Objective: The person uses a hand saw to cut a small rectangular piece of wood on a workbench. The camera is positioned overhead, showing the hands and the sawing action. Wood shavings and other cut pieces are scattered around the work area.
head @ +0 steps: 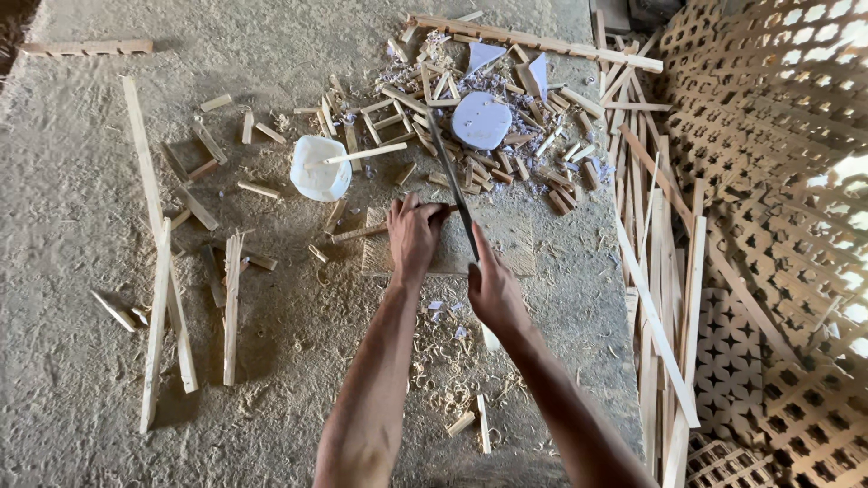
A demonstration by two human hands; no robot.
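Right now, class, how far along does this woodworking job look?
Done: many short cut sticks and shavings litter the floor. In hand: the left hand pins a stick on a board while the right hand works a long blade. Left: long uncut strips lie at right.

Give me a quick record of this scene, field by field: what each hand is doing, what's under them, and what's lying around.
left hand: presses a thin wood strip onto a flat wooden board
right hand: grips a long dark blade, edge set against the strip by the left hand
surface: dusty floor with wood shavings
nearby: white plastic tub with a stick across it; flat white piece amid short offcuts
right side: bundle of long slats and woven lattice panels
left side: loose long slats
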